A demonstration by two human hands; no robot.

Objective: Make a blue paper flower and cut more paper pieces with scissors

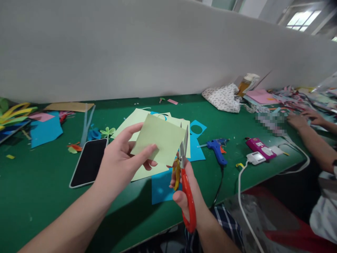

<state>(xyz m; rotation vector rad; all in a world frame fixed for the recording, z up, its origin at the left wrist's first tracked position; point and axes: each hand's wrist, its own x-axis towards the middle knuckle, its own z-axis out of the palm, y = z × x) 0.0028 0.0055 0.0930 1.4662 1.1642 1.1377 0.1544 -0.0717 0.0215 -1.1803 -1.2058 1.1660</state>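
Note:
My left hand pinches a pale green paper square between thumb and fingers, holding it up over the table. In my right hand is a pair of scissors with red and yellow handles. Its blades point upward, slightly parted, at the right edge of the square. Beneath the hands lie more pale green sheets and blue paper. A blue piece with a round hole is just behind them.
A phone lies left of the sheets. To the right are a blue glue gun, a magenta power strip with a white cable, and a patterned cloth bag. Another person's hands work at far right. A pale wall stands behind the green table.

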